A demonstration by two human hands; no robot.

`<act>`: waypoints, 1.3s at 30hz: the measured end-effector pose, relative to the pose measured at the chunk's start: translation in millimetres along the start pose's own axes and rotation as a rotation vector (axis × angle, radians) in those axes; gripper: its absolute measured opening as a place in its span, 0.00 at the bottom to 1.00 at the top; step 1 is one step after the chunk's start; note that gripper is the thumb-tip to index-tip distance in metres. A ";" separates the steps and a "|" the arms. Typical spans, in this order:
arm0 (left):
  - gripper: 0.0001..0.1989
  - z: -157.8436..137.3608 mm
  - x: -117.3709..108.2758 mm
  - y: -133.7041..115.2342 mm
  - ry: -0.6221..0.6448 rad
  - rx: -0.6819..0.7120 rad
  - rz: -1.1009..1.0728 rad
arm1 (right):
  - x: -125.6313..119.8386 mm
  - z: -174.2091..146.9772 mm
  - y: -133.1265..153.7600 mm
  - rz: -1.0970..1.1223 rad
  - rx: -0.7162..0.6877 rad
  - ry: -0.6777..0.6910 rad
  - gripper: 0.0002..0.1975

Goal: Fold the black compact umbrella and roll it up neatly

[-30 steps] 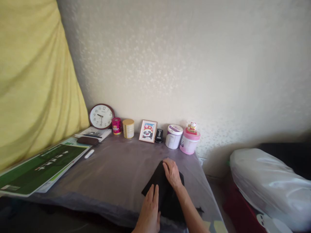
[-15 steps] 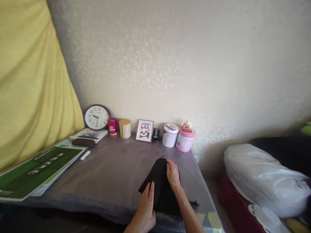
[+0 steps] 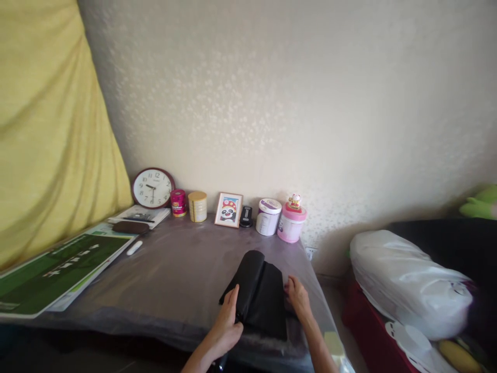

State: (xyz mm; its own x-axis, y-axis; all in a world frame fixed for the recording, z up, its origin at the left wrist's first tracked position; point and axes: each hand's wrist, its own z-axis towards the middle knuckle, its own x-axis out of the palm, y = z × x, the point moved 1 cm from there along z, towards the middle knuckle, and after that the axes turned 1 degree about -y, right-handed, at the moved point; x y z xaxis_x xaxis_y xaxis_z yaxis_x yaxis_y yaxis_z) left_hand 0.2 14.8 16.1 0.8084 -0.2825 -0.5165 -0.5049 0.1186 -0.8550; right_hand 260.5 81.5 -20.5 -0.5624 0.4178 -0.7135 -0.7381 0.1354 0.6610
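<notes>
A black umbrella [image 3: 267,303] lies partly folded near the front right of the table, its fabric in a thick roll on the left and a flat flap on the right. My left hand [image 3: 229,321] grips the near left side of the roll, thumb below and fingers along the fabric. Below that hand, a dark shiny end like a handle shows at the table's front edge. At the flap's right edge, my right hand [image 3: 298,296] is closed with fingers curled in a pinch; exactly which part it pinches is hidden.
Along the wall stand a clock [image 3: 154,187], a magenta can [image 3: 178,202], a yellow-lidded tin [image 3: 198,208], a panda picture frame [image 3: 229,210], a black device [image 3: 246,216] and two tubs [image 3: 267,220]. A green board [image 3: 66,272] covers the table's left. White bag [image 3: 407,285] beyond the right edge.
My right hand has come off the top of the umbrella and moved right and down to its right edge, baring the flap. The left hand has slid slightly down and left along the roll.
</notes>
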 end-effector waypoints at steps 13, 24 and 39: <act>0.46 6.5 16.2 3.2 -0.064 -0.048 0.160 | 13.4 -4.2 27.7 0.025 0.036 -0.034 0.15; 0.47 -0.7 23.0 -9.0 -0.060 -0.083 0.329 | 4.7 -4.0 43.1 0.311 -0.057 -0.108 0.22; 0.50 3.0 28.6 -1.7 -0.095 -0.052 0.366 | 45.6 16.8 120.4 0.266 -0.064 0.018 0.19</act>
State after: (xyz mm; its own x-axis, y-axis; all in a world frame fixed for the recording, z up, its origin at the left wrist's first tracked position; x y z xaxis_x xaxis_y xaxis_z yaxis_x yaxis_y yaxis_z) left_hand 25.1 9.4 2.6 0.5952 -0.1403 -0.7912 -0.7780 0.1457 -0.6111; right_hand 152.3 132.0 30.5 -0.7454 0.4154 -0.5214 -0.5855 -0.0339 0.8100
